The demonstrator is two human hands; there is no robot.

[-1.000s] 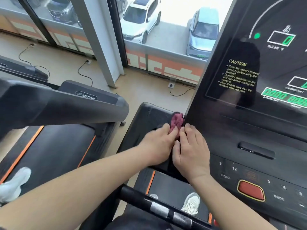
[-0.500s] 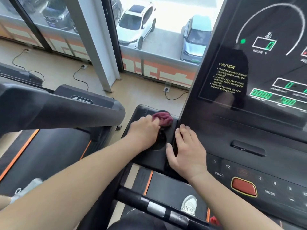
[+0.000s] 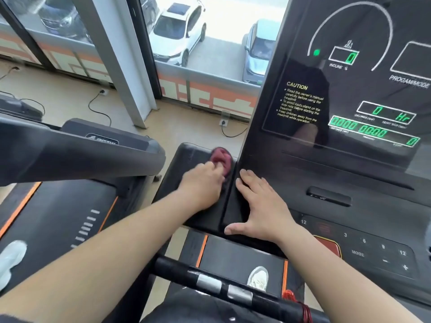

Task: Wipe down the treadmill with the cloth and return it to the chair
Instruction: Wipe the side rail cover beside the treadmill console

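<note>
Clearly mid-wipe: I see left hand [image 3: 202, 184] fingers curled on blurred cloth [image 3: 222, 159], probably pinching, at treadmill [image 3: 349, 178] side tray [image 3: 186, 163]; right hand [image 3: 261, 205] flat, fingers apart. Chair return pending, chair unseen.

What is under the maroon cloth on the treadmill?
The cloth sits on the treadmill's black side tray, held by the left hand. The tray surface directly beneath cloth and hand is covered.
</note>
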